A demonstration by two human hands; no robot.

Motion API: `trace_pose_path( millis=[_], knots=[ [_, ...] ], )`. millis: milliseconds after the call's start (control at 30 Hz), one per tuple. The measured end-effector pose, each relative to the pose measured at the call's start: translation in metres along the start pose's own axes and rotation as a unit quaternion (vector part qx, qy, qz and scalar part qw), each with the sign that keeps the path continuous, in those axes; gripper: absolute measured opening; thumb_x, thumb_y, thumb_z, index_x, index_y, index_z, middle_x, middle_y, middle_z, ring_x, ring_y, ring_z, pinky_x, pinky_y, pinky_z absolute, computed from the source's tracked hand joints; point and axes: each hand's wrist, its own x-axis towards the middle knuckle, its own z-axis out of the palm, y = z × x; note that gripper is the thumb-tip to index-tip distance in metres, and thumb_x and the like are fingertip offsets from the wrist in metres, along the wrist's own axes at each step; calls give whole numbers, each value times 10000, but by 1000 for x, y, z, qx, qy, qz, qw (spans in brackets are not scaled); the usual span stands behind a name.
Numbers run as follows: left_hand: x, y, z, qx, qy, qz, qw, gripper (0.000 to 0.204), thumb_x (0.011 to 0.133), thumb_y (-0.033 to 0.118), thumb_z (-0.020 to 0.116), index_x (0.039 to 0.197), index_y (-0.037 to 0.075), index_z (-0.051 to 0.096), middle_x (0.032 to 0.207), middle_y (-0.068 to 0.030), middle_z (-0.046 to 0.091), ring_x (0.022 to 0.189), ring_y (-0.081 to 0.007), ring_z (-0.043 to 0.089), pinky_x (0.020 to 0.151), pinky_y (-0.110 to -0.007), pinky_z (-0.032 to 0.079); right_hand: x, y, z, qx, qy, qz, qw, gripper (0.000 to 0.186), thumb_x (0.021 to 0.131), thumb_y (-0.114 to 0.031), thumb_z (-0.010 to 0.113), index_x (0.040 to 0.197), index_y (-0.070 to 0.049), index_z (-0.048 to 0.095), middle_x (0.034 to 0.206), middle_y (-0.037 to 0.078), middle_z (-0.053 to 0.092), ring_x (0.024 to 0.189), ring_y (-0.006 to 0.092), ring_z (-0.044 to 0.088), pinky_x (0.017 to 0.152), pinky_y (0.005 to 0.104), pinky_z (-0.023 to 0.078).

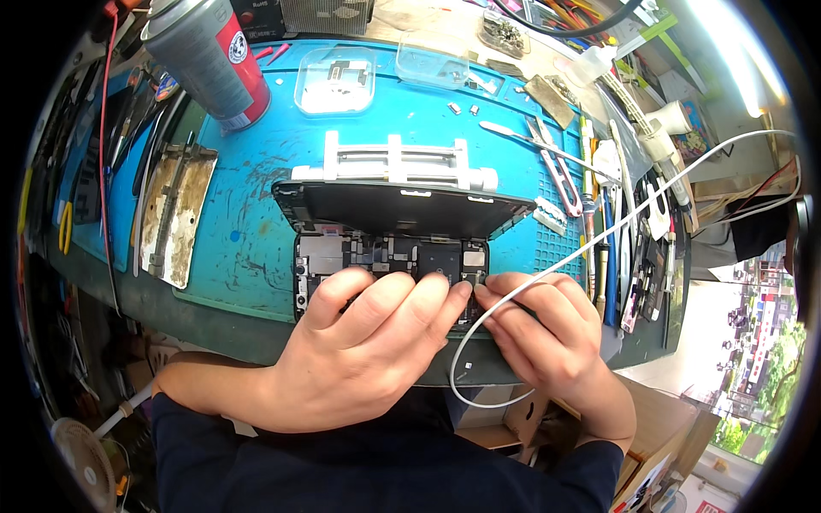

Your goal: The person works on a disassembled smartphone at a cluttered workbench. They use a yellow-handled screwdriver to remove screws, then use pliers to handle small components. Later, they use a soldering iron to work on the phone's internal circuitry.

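An opened smartphone (pixel 439 260) lies on the blue mat with its inner parts showing. Its dark screen panel (pixel 402 211) is tilted up behind it, leaning on a silver clamp-like holder (pixel 395 162). My left hand (pixel 368 342) curls over the phone's near side, its fingers gripping the body. At the phone's right end, my right hand (pixel 552 333) is pinched closed. A white cable (pixel 590 242) crosses over that hand, loops below and runs back under it. The cable's tip is hidden by my fingers.
A spray can (pixel 209 64) stands at the back left near a stained metal plate (pixel 178 214). Clear plastic boxes (pixel 335 58) with small parts sit at the back. Tweezers (pixel 556 167), a razor blade (pixel 550 215) and several tools line the right side of the blue mat (pixel 248 197).
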Motion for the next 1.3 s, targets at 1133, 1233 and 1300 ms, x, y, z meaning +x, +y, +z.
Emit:
trace_pose_path(
  millis=[1133, 1233, 1300],
  knots=[
    [-35, -20, -13, -156, 233, 239, 930, 281, 763, 70, 703, 1026, 96, 798, 889, 25, 643, 727, -112, 553, 603, -235, 457, -34, 18, -93, -180, 88, 463, 863, 192, 941, -125, 650, 1081, 4, 623, 850, 109, 696, 740, 174, 681, 677, 320, 546],
    [-47, -31, -18, -169, 228, 260, 923, 135, 894, 158, 720, 978, 78, 787, 797, 24, 628, 626, -104, 554, 525, -232, 436, -37, -12, -97, 72, 280, 383, 877, 389, 969, 42, 536, 1349, -11, 476, 976, 86, 682, 778, 100, 646, 663, 193, 518],
    [-53, -40, -25, -151, 228, 242, 931, 188, 952, 242, 709, 946, 66, 775, 773, 19, 623, 603, -107, 561, 511, -235, 437, -26, -37, -88, 89, 282, 294, 909, 524, 953, 51, 520, 1464, 0, 418, 975, 111, 692, 790, 116, 665, 659, 206, 543]
  ],
)
